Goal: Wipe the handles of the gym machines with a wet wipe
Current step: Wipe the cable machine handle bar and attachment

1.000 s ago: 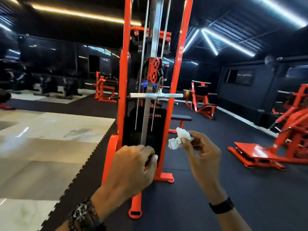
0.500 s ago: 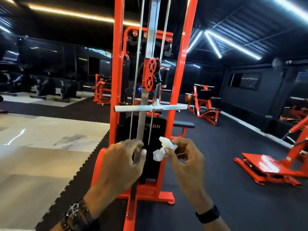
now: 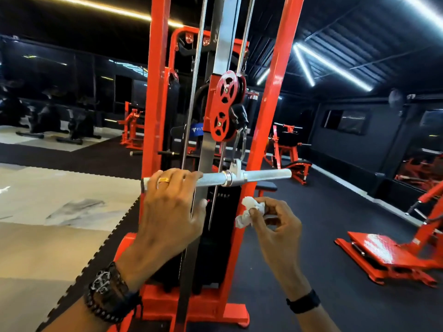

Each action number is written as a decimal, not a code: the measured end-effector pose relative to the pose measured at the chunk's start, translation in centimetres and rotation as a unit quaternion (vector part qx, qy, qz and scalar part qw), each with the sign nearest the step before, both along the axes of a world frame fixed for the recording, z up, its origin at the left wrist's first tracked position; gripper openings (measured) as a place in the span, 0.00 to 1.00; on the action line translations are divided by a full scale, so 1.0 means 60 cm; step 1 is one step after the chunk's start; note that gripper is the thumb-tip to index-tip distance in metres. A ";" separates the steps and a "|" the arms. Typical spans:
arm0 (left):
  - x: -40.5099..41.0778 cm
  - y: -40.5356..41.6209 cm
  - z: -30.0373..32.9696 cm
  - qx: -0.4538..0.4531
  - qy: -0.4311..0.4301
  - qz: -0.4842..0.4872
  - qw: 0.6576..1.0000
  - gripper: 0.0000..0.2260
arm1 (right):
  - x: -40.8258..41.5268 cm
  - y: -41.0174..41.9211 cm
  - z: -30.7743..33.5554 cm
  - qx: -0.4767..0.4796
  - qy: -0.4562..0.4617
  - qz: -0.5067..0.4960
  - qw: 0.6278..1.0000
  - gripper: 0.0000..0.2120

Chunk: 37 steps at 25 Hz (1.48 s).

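A silver straight bar handle (image 3: 263,176) hangs level from the red pulley (image 3: 224,109) of the orange cable machine (image 3: 269,130). My left hand (image 3: 169,207) is up at the bar's left half, its fingers curled over the top of the bar and hiding that part. My right hand (image 3: 275,220) is lower, just right of the machine's black weight stack, pinching a crumpled white wet wipe (image 3: 249,209). The wipe sits below the bar and does not touch it.
The machine's orange uprights and chrome guide rods (image 3: 194,92) rise just behind the bar. Black rubber flooring (image 3: 299,259) surrounds the base, with pale tiled floor (image 3: 48,200) to the left. An orange plate machine (image 3: 383,255) stands at right; more orange machines (image 3: 285,144) stand behind.
I have stepped closer to the cable machine. My left hand rose from in front of the weight stack up onto the bar's left half. My right hand keeps the wipe.
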<state>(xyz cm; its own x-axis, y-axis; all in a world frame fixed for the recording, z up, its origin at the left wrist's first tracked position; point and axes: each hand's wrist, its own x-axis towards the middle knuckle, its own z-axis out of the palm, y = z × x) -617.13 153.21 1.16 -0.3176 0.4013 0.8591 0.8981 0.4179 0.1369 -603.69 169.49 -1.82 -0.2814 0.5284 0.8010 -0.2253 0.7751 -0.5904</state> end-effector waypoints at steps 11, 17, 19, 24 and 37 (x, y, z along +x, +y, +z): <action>-0.117 0.227 -0.001 -0.228 0.040 0.081 0.969 0.28 | -0.086 0.158 -0.025 -0.016 -0.006 -0.072 0.997 0.08; -0.126 0.276 0.008 -0.226 0.008 0.096 0.969 0.29 | -0.130 0.215 -0.014 -0.008 0.078 -0.029 0.996 0.12; -0.128 0.295 0.010 -0.219 0.004 0.094 0.971 0.30 | -0.139 0.233 -0.005 0.010 0.105 -0.015 0.994 0.11; -0.114 0.330 0.025 -0.204 -0.023 0.085 0.975 0.17 | -0.157 0.265 -0.008 0.106 0.075 -0.023 0.991 0.07; -0.087 0.314 0.014 -0.246 0.018 0.151 0.957 0.19 | -0.116 0.426 0.033 0.020 0.079 -0.201 0.976 0.04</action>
